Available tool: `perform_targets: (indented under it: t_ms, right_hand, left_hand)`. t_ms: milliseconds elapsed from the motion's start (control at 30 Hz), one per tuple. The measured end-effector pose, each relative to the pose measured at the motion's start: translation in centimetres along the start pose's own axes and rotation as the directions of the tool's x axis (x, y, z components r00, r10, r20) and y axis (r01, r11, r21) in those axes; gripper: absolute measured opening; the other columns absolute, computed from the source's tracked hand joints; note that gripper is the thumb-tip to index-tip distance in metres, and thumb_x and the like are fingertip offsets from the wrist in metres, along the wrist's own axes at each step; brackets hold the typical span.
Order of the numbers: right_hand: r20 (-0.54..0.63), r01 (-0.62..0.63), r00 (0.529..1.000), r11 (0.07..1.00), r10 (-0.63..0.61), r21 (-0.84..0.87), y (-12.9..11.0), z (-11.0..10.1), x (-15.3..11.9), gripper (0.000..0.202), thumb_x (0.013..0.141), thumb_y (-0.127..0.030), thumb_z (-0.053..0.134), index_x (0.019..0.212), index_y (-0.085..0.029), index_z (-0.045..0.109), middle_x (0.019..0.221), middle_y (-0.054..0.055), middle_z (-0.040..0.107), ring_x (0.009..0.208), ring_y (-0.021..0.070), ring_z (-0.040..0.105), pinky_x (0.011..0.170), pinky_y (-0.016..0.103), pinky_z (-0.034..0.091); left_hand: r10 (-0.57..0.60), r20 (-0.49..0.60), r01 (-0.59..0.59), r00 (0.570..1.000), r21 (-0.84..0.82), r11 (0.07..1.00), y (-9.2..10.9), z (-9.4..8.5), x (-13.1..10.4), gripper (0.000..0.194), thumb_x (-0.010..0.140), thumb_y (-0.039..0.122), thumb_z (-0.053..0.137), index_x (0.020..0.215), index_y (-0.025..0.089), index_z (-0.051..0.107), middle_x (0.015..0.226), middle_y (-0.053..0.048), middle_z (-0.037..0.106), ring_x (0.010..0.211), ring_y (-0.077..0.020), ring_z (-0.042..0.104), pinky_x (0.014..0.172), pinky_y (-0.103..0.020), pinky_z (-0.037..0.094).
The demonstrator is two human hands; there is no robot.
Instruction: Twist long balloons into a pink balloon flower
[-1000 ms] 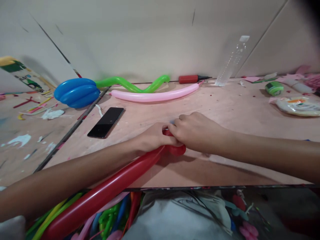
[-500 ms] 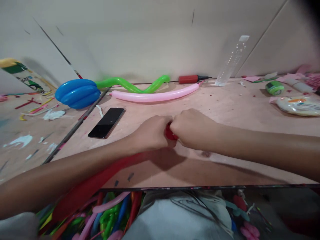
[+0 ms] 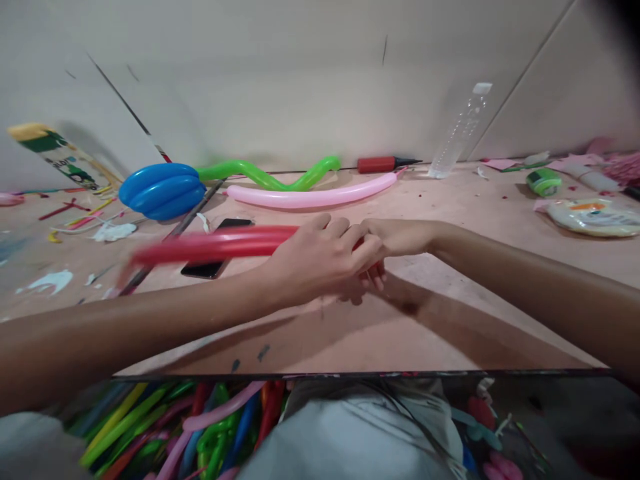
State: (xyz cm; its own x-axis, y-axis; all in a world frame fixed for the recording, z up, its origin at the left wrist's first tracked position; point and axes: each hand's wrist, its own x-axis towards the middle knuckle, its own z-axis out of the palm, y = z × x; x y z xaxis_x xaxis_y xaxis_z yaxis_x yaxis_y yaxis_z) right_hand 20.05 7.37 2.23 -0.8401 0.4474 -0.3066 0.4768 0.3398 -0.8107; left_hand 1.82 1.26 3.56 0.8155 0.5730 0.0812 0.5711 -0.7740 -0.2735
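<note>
Red modelling balloon point(image 3: 225, 244), held at the right of the black phone point(image 3: 203, 271) and crossing above its middle. The long axis lies nearly crosswise; the free, blurred end points left past the phone and slightly toward the wearer. Left hand point(image 3: 320, 257), right of the phone: fingers curled, gripping the balloon's inner end and overlapping the other hand. Right hand point(image 3: 400, 237), farther right: fingertips bent beneath the left, with red showing between them; whether they are closed on the balloon cannot be told. Beyond the phone: blue balloon bundle point(image 3: 163, 191) to the left; pink balloon point(image 3: 310, 198) and wavy green balloon point(image 3: 280, 183) to the right.
</note>
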Motion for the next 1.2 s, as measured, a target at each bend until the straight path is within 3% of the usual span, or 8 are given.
perform_targets:
  t_ms: [167, 267, 467, 567, 733, 833, 1033, 1200]
  right_hand:
    - [-0.342, 0.001, 0.932, 0.941, -0.123, -0.337, -1.0, 2.3, -0.2, 0.013, 0.073, -0.011, 0.059, 0.079, -0.017, 0.069, 0.073, 0.001, 0.073, 0.065, 0.0159, 0.064, 0.059, 0.025, 0.045]
    - [-0.448, -0.191, 0.875, 0.719, -0.185, -0.668, -1.8, 3.7, -0.6, 0.008, 0.078, -0.017, 0.061, 0.074, -0.017, 0.067, 0.075, 0.004, 0.072, 0.064, 0.0175, 0.061, 0.057, 0.028, 0.036]
    - [-0.298, -0.133, 0.884, 0.416, -0.361, -0.899, -1.0, 4.8, -2.5, 0.038, 0.094, -0.014, 0.052, 0.131, -0.016, 0.058, 0.105, 0.011, 0.07, 0.083, 0.0221, 0.066, 0.066, 0.032, 0.043]
    - [-0.232, 0.013, 0.892, 0.535, -0.388, -0.845, 0.5, 3.9, -3.7, 0.053, 0.094, -0.011, 0.049, 0.145, -0.025, 0.048, 0.125, 0.011, 0.067, 0.106, 0.0238, 0.065, 0.083, 0.038, 0.05]
    - [-0.461, 0.084, 0.854, 0.937, -0.243, -0.339, 0.8, 4.1, -4.4, 0.051, 0.1, -0.03, 0.051, 0.15, -0.026, 0.044, 0.132, 0.008, 0.067, 0.112, 0.0222, 0.065, 0.091, 0.037, 0.052]
    - [-0.449, 0.058, 0.88, 0.974, -0.155, -0.221, -0.5, 5.2, -3.7, 0.055, 0.091, -0.05, 0.066, 0.138, -0.023, 0.056, 0.127, 0.008, 0.069, 0.104, 0.0242, 0.066, 0.088, 0.037, 0.052]
    - [-0.396, 0.081, 0.896, 0.952, -0.2, -0.297, -1.7, 5.5, -2.9, 0.03, 0.095, -0.036, 0.061, 0.121, -0.022, 0.064, 0.116, 0.006, 0.071, 0.1, 0.0224, 0.065, 0.086, 0.034, 0.049]
    - [-0.406, -0.02, 0.906, 0.948, -0.118, -0.319, -1.8, 4.3, -4.3, 0.025, 0.095, -0.034, 0.059, 0.116, -0.021, 0.063, 0.109, 0.006, 0.072, 0.08, 0.0181, 0.068, 0.074, 0.031, 0.049]
  left_hand:
    - [-0.179, -0.003, 0.177, 0.984, -0.119, 0.977, -1.4, -0.2, -0.3, 0.037, 0.086, 0.035, 0.06, 0.114, 0.012, 0.061, 0.091, -0.016, 0.071, 0.08, -0.0323, 0.065, 0.068, -0.036, 0.039]
    - [-0.3, 0.14, 0.33, 0.944, -0.331, 0.884, -2.4, -0.6, -0.3, 0.036, 0.077, 0.043, 0.068, 0.1, 0.016, 0.067, 0.079, -0.01, 0.07, 0.066, -0.0265, 0.061, 0.062, -0.034, 0.039]
    - [0.013, 0.398, 0.34, 0.917, -0.8, 0.495, -4.3, -0.6, -1.6, 0.033, 0.086, 0.048, 0.063, 0.104, 0.022, 0.073, 0.091, -0.002, 0.074, 0.07, -0.018, 0.064, 0.063, -0.026, 0.045]
    - [-0.098, 0.418, 0.408, 0.903, -0.765, 0.498, -4.2, -0.2, -3.5, 0.042, 0.09, 0.053, 0.06, 0.119, 0.023, 0.069, 0.099, -0.003, 0.075, 0.073, -0.0178, 0.066, 0.064, -0.025, 0.046]
    - [-0.302, 0.357, 0.455, 0.884, -0.512, 0.728, -2.7, 0.1, -5.5, 0.042, 0.093, 0.062, 0.054, 0.097, 0.023, 0.068, 0.097, -0.003, 0.075, 0.082, -0.0234, 0.068, 0.065, -0.029, 0.044]
    - [-0.297, 0.294, 0.382, 0.908, -0.294, 0.876, -2.1, 0.4, -5.4, 0.041, 0.098, 0.058, 0.049, 0.1, 0.02, 0.064, 0.093, -0.008, 0.074, 0.074, -0.0251, 0.067, 0.061, -0.031, 0.04]
    - [-0.104, 0.258, 0.114, 0.961, -0.026, 0.993, -2.1, 0.7, -4.9, 0.017, 0.1, 0.034, 0.054, 0.098, 0.019, 0.06, 0.09, -0.006, 0.072, 0.08, -0.0254, 0.067, 0.063, -0.032, 0.038]
    - [-0.301, 0.169, 0.31, 0.939, -0.034, 0.95, -2.9, 1.0, -5.7, 0.035, 0.094, 0.056, 0.057, 0.099, 0.021, 0.058, 0.089, -0.006, 0.071, 0.074, -0.0252, 0.066, 0.056, -0.031, 0.03]
